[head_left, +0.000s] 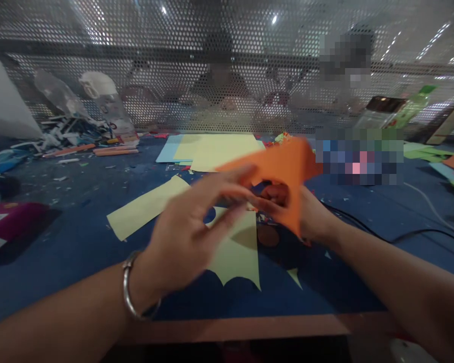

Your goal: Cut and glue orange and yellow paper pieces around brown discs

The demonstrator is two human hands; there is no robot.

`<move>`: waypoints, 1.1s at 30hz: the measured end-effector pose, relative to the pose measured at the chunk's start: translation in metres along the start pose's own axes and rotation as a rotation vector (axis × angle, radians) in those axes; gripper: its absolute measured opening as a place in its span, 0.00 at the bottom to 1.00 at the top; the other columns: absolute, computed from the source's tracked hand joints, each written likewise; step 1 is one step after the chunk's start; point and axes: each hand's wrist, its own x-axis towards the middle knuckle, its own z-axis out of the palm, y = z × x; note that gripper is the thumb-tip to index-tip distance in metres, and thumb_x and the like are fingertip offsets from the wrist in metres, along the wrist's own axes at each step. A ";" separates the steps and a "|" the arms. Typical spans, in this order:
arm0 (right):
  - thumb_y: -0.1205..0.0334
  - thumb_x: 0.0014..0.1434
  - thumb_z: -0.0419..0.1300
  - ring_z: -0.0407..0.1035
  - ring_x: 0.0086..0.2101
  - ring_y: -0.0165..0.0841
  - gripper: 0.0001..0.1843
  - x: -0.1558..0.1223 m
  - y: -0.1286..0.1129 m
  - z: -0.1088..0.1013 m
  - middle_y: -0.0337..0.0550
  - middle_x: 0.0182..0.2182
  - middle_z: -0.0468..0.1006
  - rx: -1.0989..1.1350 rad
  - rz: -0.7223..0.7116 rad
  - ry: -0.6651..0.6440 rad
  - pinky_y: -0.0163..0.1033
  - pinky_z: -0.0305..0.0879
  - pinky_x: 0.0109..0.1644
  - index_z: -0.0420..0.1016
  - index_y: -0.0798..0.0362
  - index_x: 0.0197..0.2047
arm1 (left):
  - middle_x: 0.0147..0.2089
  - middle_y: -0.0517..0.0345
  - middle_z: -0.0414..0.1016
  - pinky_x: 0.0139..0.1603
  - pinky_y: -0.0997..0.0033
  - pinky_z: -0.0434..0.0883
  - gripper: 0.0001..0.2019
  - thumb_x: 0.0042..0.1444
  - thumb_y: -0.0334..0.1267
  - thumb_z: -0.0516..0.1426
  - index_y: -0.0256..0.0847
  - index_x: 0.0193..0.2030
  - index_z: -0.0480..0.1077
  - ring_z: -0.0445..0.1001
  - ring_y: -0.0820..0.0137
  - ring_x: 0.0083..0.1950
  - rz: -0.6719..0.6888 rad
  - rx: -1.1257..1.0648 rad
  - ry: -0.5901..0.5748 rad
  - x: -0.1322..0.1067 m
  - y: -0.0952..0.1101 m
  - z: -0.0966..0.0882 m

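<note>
A sheet of orange paper [280, 161] with a curved cut-out is held up over the table, blurred by motion. My left hand [185, 227], a metal bangle [127, 287] at its wrist, pinches the sheet's left part between thumb and fingers. Behind the sheet is my right hand [276, 194], its curled fingers showing through the cut-out; what they grip is hidden. Below lies a pale yellow sheet [236, 252] with scalloped edges and a round hole. A yellow strip [147, 209] rests to the left, and a small yellow scrap [295, 277] lies near the front.
Yellow and blue sheets [223, 148] are stacked at the back against a perforated metal screen [166, 55]. A bottle [108, 106], pencils [115, 150] and a purple pouch [13, 224] are at left. A black cable [371, 232] and green papers [431, 152] are at right.
</note>
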 end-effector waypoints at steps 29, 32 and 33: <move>0.39 0.64 0.56 0.51 0.21 0.25 0.25 -0.002 -0.005 -0.006 0.31 0.19 0.58 0.090 0.009 -0.050 0.34 0.44 0.24 0.68 0.53 0.29 | 0.34 0.62 0.71 0.35 0.76 0.65 0.08 0.59 0.37 0.63 0.38 0.43 0.72 0.67 0.75 0.33 -0.429 -0.397 -0.096 0.012 -0.025 0.008; 0.40 0.64 0.56 0.51 0.22 0.26 0.25 -0.005 -0.008 -0.005 0.32 0.20 0.59 0.118 -0.011 -0.097 0.35 0.44 0.24 0.69 0.53 0.30 | 0.33 0.63 0.70 0.33 0.76 0.65 0.07 0.58 0.36 0.63 0.39 0.41 0.72 0.65 0.76 0.32 -0.418 -0.450 -0.098 0.012 -0.024 0.010; 0.40 0.64 0.56 0.51 0.22 0.26 0.24 -0.007 -0.009 -0.004 0.33 0.20 0.59 0.126 -0.018 -0.108 0.35 0.44 0.24 0.69 0.53 0.30 | 0.32 0.63 0.70 0.32 0.77 0.65 0.06 0.58 0.35 0.63 0.39 0.40 0.72 0.65 0.76 0.31 -0.411 -0.462 -0.104 0.012 -0.023 0.010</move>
